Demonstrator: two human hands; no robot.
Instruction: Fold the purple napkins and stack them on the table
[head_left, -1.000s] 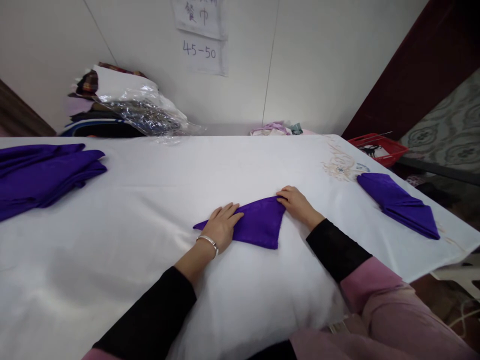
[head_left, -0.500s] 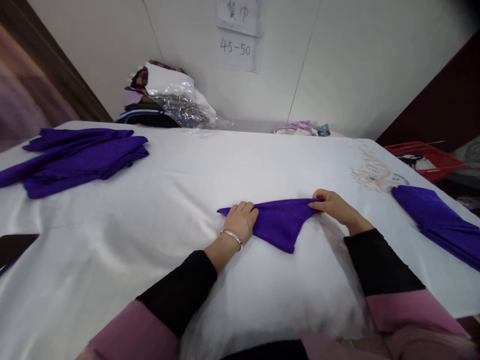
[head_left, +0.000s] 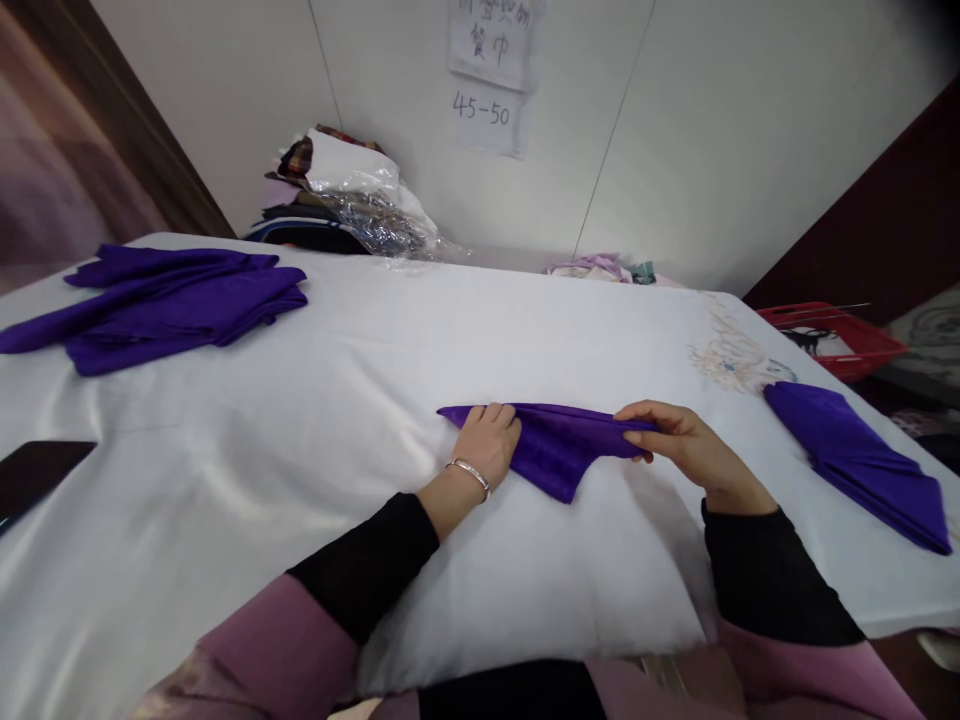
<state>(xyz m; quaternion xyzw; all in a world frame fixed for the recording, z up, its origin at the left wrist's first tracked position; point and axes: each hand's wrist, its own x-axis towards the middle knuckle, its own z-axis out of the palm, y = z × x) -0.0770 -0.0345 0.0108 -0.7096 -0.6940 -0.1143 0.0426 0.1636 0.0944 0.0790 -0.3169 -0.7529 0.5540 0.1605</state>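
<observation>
Folded purple satiny cloth (head_left: 559,465): While its right end is pinched between fingers, its left part is covered by the other hand; it is placed at the middle of the table, and one of its corners is pointed toward the person.
Bare left hand (head_left: 489,440): It is laid over the cloth with fingers close together and bent; whether the fabric is gripped or only pressed cannot be told. At the left, a pointed tip of cloth is left uncovered.
Bare right hand (head_left: 679,440): The right end of the cloth is held in a narrow pinch, with the thumb and the fingers.
Thin silvery bracelet (head_left: 471,478): It is worn on the left wrist.
Large table with white cloth cover (head_left: 300,530): Its surface is creased in places, and near the right back corner a pale embroidered pattern (head_left: 727,360) is seen.
Loose purple fabric heap (head_left: 180,310): It is spread on the left back part.
Folded purple fabric bundle (head_left: 855,460): It is laid near the right edge.
Flat black object (head_left: 41,480): It is partly cut by the left border.
Red plastic basket (head_left: 870,362): It is seen beyond the right edge.
</observation>
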